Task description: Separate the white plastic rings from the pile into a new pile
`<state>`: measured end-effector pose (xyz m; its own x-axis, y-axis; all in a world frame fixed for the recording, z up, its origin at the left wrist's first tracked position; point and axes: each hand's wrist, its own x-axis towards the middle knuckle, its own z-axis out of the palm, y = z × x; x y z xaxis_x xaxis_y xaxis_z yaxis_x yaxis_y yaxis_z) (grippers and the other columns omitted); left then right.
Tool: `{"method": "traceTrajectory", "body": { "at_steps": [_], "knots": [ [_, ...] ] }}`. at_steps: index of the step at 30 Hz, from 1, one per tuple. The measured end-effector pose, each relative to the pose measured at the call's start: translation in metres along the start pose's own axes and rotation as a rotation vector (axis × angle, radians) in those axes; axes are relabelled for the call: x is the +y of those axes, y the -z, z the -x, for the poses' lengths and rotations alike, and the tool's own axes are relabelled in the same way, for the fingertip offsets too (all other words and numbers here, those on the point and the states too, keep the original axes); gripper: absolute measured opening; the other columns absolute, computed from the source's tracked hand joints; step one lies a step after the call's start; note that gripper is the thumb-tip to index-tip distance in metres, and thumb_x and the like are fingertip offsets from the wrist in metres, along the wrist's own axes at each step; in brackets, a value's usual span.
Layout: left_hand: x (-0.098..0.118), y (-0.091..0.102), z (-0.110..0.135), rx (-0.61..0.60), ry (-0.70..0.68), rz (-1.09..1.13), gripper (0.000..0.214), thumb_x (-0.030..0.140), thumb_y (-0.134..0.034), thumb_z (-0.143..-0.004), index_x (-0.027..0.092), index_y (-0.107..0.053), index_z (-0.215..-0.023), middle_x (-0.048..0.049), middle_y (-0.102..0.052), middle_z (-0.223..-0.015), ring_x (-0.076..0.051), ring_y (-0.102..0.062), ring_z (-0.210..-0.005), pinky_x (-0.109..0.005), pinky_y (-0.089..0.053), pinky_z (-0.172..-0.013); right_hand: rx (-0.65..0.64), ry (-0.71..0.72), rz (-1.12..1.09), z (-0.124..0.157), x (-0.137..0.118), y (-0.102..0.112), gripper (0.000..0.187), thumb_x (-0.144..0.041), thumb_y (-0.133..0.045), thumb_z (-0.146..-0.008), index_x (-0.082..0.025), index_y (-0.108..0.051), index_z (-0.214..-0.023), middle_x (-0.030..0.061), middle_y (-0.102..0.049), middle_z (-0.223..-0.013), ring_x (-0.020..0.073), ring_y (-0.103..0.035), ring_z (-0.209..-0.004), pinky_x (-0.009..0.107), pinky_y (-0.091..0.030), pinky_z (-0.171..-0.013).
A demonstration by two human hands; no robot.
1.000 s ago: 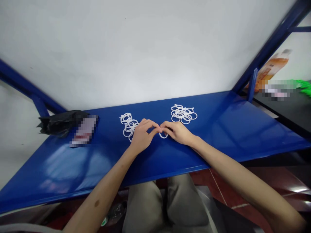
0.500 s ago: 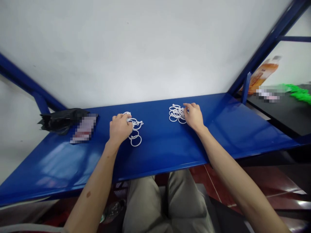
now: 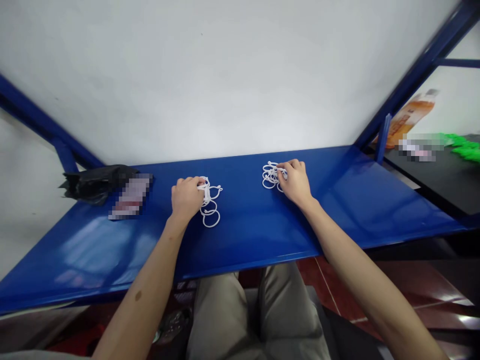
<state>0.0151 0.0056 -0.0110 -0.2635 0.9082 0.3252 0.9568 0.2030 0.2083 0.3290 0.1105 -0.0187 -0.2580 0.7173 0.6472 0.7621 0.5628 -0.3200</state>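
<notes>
Two heaps of thin white rings with small knob-like ends lie on the blue table [image 3: 240,220]. My left hand [image 3: 187,199] is at the left heap of white rings [image 3: 211,218], fingers curled and closed on some of them; part of this heap is hidden behind the hand. Over the right edge of the other heap of white rings [image 3: 268,183], my right hand [image 3: 296,181] has its thumb and forefinger pinched on a ring. Several rings there overlap, and some are covered by the fingers.
A black plastic bag [image 3: 97,182] and a blurred flat packet [image 3: 131,197] lie at the left end. White wall [image 3: 240,75] rises behind the table. To the right, an orange bottle [image 3: 410,120] and bright green material [image 3: 465,147] rest on a black surface [image 3: 423,175].
My right thumb and forefinger have moved left, further onto the right heap, and closed. My left fingers have gathered some rings together. The view has shifted slightly.
</notes>
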Motion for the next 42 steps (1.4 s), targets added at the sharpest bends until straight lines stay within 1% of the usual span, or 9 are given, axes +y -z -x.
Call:
{"method": "traceTrajectory", "body": {
  "at_steps": [8, 11, 16, 20, 23, 27, 31, 37, 42],
  "knots": [
    [0.03, 0.013, 0.008, 0.159, -0.085, 0.172, 0.023, 0.021, -0.048, -0.09, 0.022, -0.069, -0.099, -0.0073, -0.073, -0.105, -0.029, -0.059, -0.103, -0.044, -0.043, -0.088, -0.105, 0.167, -0.179, 0.007, -0.035, 0.004, 0.021, -0.028, -0.049, -0.099, -0.022, -0.068, -0.105, 0.0107, -0.064, -0.101, 0.0295, -0.055, -0.102, 0.049, -0.048, -0.093],
    [0.043, 0.01, 0.013, 0.137, -0.159, 0.238, 0.021, 0.02, -0.05, -0.09, 0.021, -0.068, -0.1, -0.006, -0.073, -0.098, -0.025, -0.062, -0.094, -0.04, -0.044, -0.086, -0.247, 0.251, -0.342, 0.016, -0.059, 0.004, 0.022, -0.035, -0.052, -0.1, -0.022, -0.064, -0.113, 0.0087, -0.065, -0.104, 0.0253, -0.06, -0.099, 0.044, -0.051, -0.092],
    [0.059, 0.003, 0.023, 0.081, -0.373, 0.246, 0.02, 0.02, -0.05, -0.092, 0.02, -0.066, -0.104, -0.0061, -0.07, -0.092, -0.023, -0.061, -0.088, -0.037, -0.044, -0.084, -0.366, 0.243, -0.546, 0.03, -0.085, 0.0, 0.056, -0.047, -0.071, -0.088, -0.022, -0.049, -0.133, 0.0108, -0.063, -0.119, 0.0217, -0.064, -0.09, 0.039, -0.057, -0.079],
    [0.065, 0.001, 0.027, 0.022, -0.46, 0.308, 0.021, 0.023, -0.054, -0.093, 0.02, -0.063, -0.111, -0.0045, -0.067, -0.087, -0.021, -0.06, -0.083, -0.035, -0.046, -0.078, -0.334, 0.178, -0.72, 0.032, -0.085, -0.008, 0.037, -0.03, -0.063, -0.093, -0.021, -0.048, -0.125, 0.0062, -0.068, -0.103, 0.0161, -0.065, -0.076, 0.033, -0.057, -0.072],
    [0.067, 0.0, 0.029, 0.028, -0.437, 0.426, 0.023, 0.024, -0.055, -0.094, 0.021, -0.061, -0.115, -0.004, -0.067, -0.095, -0.019, -0.062, -0.087, -0.033, -0.048, -0.08, -0.304, 0.132, -0.761, 0.029, -0.079, -0.01, 0.026, -0.026, -0.059, -0.095, -0.022, -0.05, -0.118, 0.0028, -0.067, -0.093, 0.0135, -0.064, -0.071, 0.029, -0.056, -0.068],
    [0.069, 0.002, 0.03, -0.044, -0.382, 0.617, 0.036, 0.029, -0.063, -0.09, 0.022, -0.056, -0.124, -0.0044, -0.069, -0.108, -0.018, -0.065, -0.097, -0.033, -0.051, -0.085, -0.234, 0.086, -0.752, 0.024, -0.073, -0.007, 0.024, -0.025, -0.058, -0.095, -0.023, -0.054, -0.119, 0.0013, -0.065, -0.088, 0.0136, -0.064, -0.073, 0.028, -0.055, -0.069],
    [0.07, 0.004, 0.028, -0.139, -0.267, 0.782, 0.032, 0.029, -0.065, -0.088, 0.022, -0.057, -0.117, -0.0034, -0.072, -0.103, -0.017, -0.068, -0.091, -0.034, -0.054, -0.083, -0.247, 0.043, -0.76, 0.023, -0.071, -0.005, 0.026, -0.026, -0.055, -0.097, -0.024, -0.057, -0.123, 0.0008, -0.065, -0.087, 0.0132, -0.063, -0.068, 0.029, -0.055, -0.067],
    [0.07, -0.002, 0.026, -0.233, -0.184, 1.066, 0.025, 0.025, -0.064, -0.087, 0.02, -0.058, -0.11, -0.0037, -0.07, -0.095, -0.016, -0.069, -0.09, -0.034, -0.057, -0.082, -0.297, 0.104, -0.662, 0.024, -0.073, -0.004, 0.022, -0.023, -0.054, -0.096, -0.021, -0.06, -0.117, 0.0028, -0.069, -0.087, 0.0149, -0.065, -0.073, 0.029, -0.055, -0.069],
    [0.07, -0.005, 0.027, -0.208, -0.186, 1.019, 0.028, 0.018, -0.061, -0.087, 0.02, -0.058, -0.115, -0.0056, -0.069, -0.102, -0.014, -0.066, -0.086, -0.032, -0.056, -0.078, -0.312, 0.105, -0.532, 0.025, -0.073, -0.004, 0.008, -0.023, -0.057, -0.093, -0.019, -0.06, -0.1, 0.0039, -0.067, -0.087, 0.0151, -0.063, -0.071, 0.029, -0.053, -0.068]
  ]
}}
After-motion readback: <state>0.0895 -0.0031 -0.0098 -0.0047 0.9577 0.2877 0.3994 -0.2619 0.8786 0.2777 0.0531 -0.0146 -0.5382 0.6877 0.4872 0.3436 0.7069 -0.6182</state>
